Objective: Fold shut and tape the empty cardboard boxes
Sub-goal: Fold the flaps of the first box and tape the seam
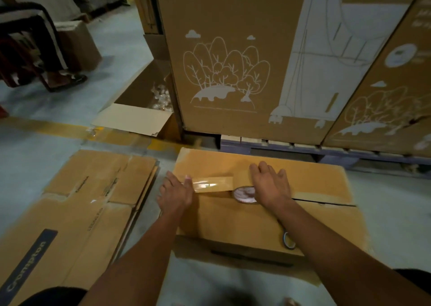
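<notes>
A closed cardboard box (314,184) lies on the floor in front of me, its two top flaps meeting at a dark seam. A strip of brown tape (213,184) stretches across the seam's left end. My left hand (176,193) pinches the strip's free end at the box's left edge. My right hand (270,186) rests over the tape roll (243,194), fingers spread, and holds it down on the box top. The seam to the right of the roll is bare. A pair of scissors (288,239) lies on the near flap beside my right forearm.
A stack of flattened cartons (77,212) lies to the left. Tall printed cartons (233,60) stand on a pallet (326,151) just behind the box. An open carton (140,105) with plastic bits sits at back left. A seated person's foot (67,79) is at far left.
</notes>
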### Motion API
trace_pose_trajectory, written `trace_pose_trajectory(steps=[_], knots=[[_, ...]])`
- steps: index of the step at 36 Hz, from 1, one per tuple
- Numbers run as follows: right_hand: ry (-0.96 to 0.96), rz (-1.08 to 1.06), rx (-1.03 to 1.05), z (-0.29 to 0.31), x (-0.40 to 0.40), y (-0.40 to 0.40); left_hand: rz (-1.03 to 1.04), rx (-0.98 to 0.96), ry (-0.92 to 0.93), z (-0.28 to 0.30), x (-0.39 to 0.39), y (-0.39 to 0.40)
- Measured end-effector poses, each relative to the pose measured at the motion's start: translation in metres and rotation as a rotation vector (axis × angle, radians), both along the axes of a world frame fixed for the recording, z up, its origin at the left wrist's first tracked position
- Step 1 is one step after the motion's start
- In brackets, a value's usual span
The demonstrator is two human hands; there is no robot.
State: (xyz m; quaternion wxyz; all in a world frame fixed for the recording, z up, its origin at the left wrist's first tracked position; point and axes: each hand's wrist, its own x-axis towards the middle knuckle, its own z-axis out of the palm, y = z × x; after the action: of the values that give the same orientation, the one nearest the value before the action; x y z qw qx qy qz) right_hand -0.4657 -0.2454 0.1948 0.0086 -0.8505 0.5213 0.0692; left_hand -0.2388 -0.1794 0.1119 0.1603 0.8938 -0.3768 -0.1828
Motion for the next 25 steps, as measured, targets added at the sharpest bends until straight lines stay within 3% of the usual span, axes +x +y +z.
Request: trace_pose_trajectory(steps=[5,9,17,25], knots=[[-0.183,-0.376,0.267,-0.010,-0.027,0.014,-0.006,0.004,-0.011,-0.002,0.000,0.002],[-0.163,-0.279,0.227,-0.016,-0.026,0.023,-0.006,0.034,0.007,0.000,0.000,0.000],[-0.186,-0.327,0.343,-0.007,-0.022,0.017,-0.014,0.042,0.025,0.004,0.001,0.001],[-0.250,-0.213,0.273,-0.004,-0.020,0.015,-0.028,0.009,0.036,0.003,0.002,0.005]])
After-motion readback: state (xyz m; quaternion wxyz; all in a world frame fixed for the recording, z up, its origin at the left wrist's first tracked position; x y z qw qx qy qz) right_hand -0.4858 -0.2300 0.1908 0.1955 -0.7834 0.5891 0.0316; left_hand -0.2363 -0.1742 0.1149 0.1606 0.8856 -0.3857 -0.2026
